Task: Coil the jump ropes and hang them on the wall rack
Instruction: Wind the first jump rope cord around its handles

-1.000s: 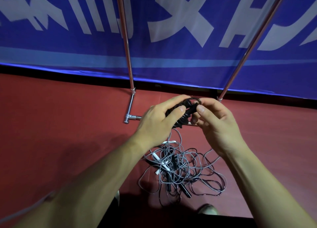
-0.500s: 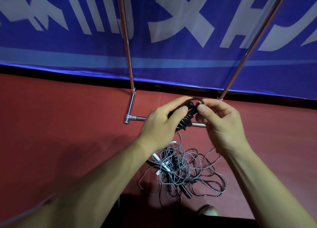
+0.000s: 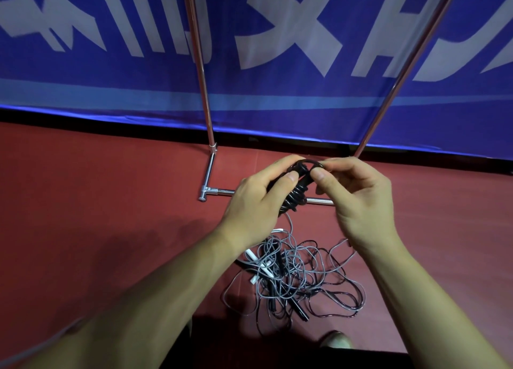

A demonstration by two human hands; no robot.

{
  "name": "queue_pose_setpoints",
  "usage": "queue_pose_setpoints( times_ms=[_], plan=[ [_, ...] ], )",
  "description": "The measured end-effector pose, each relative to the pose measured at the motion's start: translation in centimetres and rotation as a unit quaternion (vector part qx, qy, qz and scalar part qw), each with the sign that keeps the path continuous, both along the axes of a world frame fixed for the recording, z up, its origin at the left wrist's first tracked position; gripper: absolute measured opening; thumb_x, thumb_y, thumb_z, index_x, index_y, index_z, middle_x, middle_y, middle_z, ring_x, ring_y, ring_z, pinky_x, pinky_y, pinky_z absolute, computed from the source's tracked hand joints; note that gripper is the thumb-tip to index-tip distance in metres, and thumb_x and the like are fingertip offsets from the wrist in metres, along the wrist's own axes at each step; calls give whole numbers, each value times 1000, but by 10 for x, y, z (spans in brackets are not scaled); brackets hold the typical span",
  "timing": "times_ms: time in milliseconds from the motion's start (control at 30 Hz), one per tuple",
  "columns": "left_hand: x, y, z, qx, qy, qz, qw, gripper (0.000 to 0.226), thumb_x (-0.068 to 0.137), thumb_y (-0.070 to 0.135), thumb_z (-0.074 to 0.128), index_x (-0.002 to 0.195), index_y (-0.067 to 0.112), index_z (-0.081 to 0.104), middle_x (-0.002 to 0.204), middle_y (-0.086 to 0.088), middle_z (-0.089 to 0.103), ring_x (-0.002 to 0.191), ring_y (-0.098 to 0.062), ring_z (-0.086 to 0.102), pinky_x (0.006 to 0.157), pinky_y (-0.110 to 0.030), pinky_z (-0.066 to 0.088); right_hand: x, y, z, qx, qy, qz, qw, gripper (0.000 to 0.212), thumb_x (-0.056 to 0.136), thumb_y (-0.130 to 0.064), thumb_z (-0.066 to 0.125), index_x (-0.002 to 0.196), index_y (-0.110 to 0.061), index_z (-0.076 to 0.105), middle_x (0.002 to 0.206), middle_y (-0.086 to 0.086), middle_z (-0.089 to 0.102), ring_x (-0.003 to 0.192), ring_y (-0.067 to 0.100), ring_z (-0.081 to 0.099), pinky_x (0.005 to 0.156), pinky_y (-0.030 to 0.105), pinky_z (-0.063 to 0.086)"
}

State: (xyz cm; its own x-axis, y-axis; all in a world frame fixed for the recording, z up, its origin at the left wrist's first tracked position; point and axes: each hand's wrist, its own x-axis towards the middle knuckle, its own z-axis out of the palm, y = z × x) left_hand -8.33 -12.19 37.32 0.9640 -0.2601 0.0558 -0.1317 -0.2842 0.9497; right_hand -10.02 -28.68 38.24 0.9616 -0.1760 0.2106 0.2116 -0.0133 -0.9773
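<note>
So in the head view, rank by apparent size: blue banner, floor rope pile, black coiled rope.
Largest: blue banner.
Middle: floor rope pile.
Smallest: black coiled rope, though it is nearest the camera.

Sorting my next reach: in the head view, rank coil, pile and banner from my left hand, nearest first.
1. Coil, gripped in the left hand.
2. Pile, on the floor below.
3. Banner, behind the rack, farthest.

Left hand (image 3: pixel 258 202), right hand (image 3: pixel 361 199) (apparently) pinching.
</note>
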Motion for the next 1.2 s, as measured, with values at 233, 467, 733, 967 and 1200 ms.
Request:
queue_pose_setpoints(
  times_ms=[233,467,733,967,1200],
  plan=[
    [-1,-2,2,-53,34,-6,998,23,98,33,52,117,35,65,93,5,76,87,-13,74,84,-33,57,1,-6,3,43,25,29,998,24,76,-12,73,94,2,66,74,-4,72,65,10,65,67,19,52],
    [0,-6,4,-101,60,10,993,21,95,30,53,105,28,72,91,1,76,83,-18,75,78,-32,59,0,-3,4,-8,-6,19,1000,14,80,-18,72,94,-14,71,78,-7,73,68,10,64,68,20,51],
    [4,-5,2,-129,86,14,988,25,91,32,53,93,21,76,81,1,75,76,-13,71,73,-27,53,-1,-8,1,-69,-48,38,996,15,86,-8,73,100,-14,70,94,13,71,81,21,70,77,25,55],
    [10,5,3,-77,96,-40,992,25,94,32,53,89,18,73,72,7,72,71,-11,67,74,-34,51,-2,-22,4,-24,5,136,990,20,78,-6,72,95,-9,63,88,1,67,82,15,63,79,23,53],
    [17,19,2,-16,123,-106,987,33,85,45,57,97,20,76,80,-2,76,78,-23,72,79,-43,51,2,-28,-2,-37,66,226,971,36,73,-31,87,86,-12,60,81,3,55,77,18,51,70,23,45]
  ],
)
